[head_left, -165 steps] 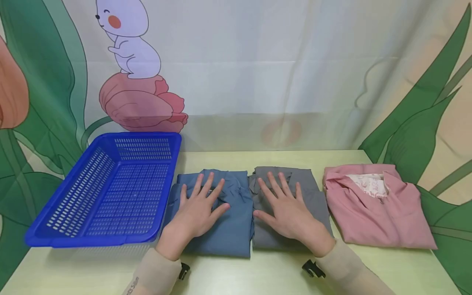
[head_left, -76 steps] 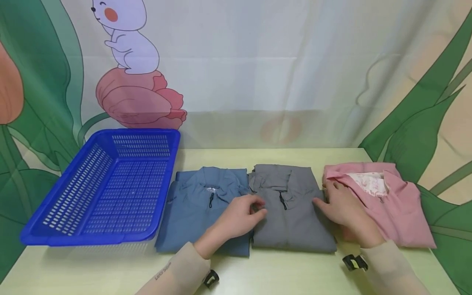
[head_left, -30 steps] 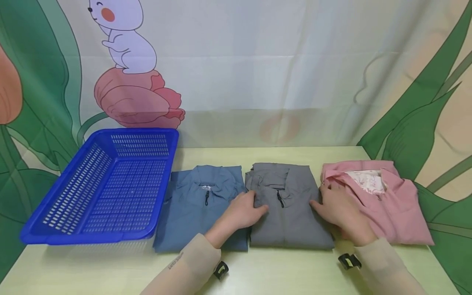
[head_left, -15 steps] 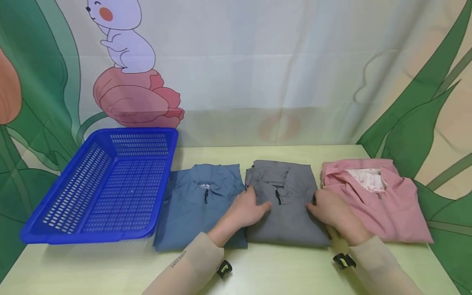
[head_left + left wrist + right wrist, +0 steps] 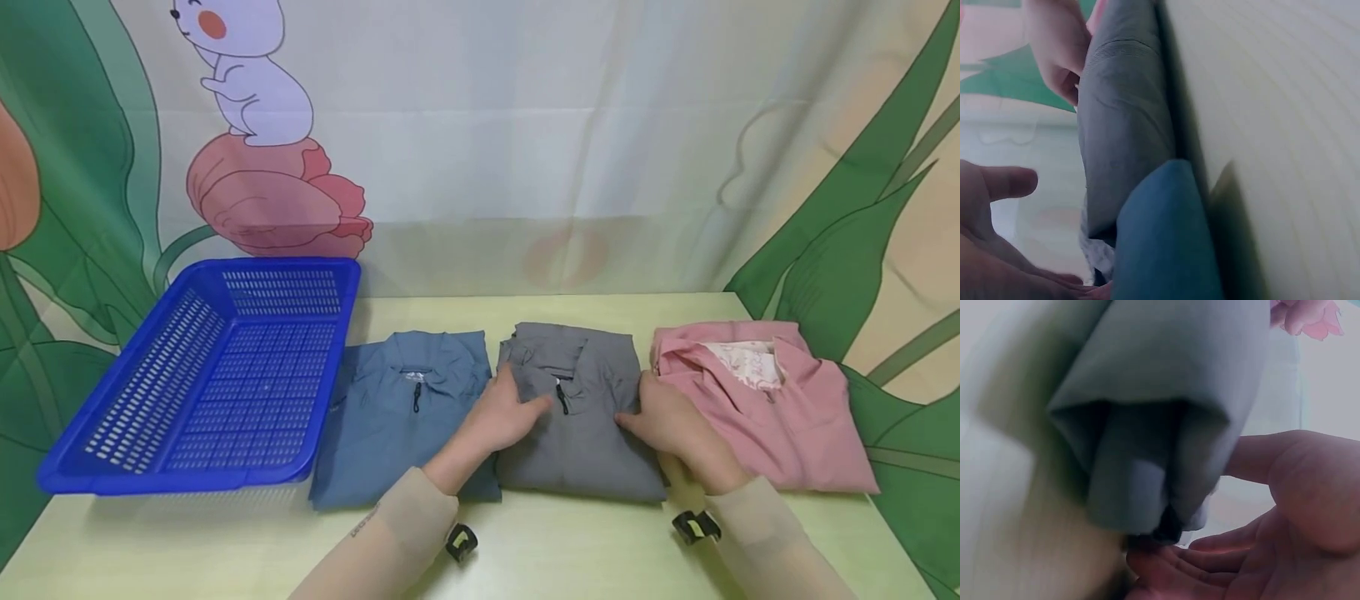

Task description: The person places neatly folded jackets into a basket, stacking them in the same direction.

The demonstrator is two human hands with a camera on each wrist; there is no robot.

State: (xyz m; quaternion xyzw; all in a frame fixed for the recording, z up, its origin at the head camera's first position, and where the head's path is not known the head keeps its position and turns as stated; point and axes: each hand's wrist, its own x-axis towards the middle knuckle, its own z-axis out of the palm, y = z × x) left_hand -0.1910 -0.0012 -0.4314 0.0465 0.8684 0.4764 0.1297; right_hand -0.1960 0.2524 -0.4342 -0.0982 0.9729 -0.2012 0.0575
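Note:
A folded grey jacket [image 5: 577, 454] with a black zip pull lies between a folded blue jacket [image 5: 390, 442] and a folded pink jacket [image 5: 798, 437]. My left hand [image 5: 498, 417] is at the grey jacket's left side, fingers at the edge beside the blue one. In the left wrist view its thumb [image 5: 1013, 182] stands apart from the cloth. My right hand [image 5: 678, 425] holds the grey jacket's right edge. The right wrist view has its fingers [image 5: 1235, 559] at the underside of the folded edge and the thumb on the upper side, thumb tip hidden.
A blue plastic basket [image 5: 262, 383] with nothing in it stands at the left of the pale table [image 5: 555, 550]. Behind the table hangs a printed curtain [image 5: 480, 150]. A black buckle [image 5: 461, 542] hangs at the left wrist, another buckle [image 5: 696, 527] at the right.
Both hands first lay flat on the blue and grey jackets, then moved to the grey jacket's sides. The right hand came left off the pink jacket, and the grey jacket shifted slightly.

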